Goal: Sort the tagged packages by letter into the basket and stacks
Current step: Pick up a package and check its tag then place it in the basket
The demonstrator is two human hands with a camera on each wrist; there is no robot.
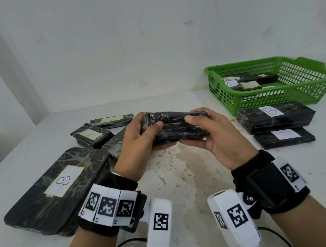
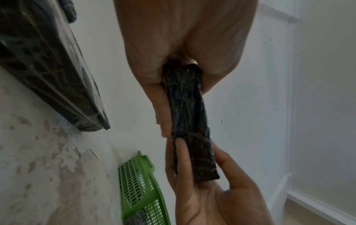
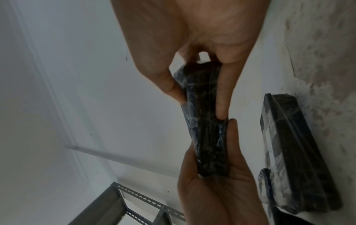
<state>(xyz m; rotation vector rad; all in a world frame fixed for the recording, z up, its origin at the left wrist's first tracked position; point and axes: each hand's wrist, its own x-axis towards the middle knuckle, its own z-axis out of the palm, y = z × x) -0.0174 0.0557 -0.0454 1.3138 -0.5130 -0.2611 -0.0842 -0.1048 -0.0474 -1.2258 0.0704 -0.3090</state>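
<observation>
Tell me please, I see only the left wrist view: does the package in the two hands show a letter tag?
Observer: In the head view no tag shows on the held package. The left hand and the right hand grip its ends.
Operator: What lies in the basket?
Observer: The green basket holds several packages. One tag reads A and another looks like C.
Operator: Is any B package on the table?
Observer: Yes, one B package lies just in front of the basket.

Bare table centre; packages left, basket right.
</observation>
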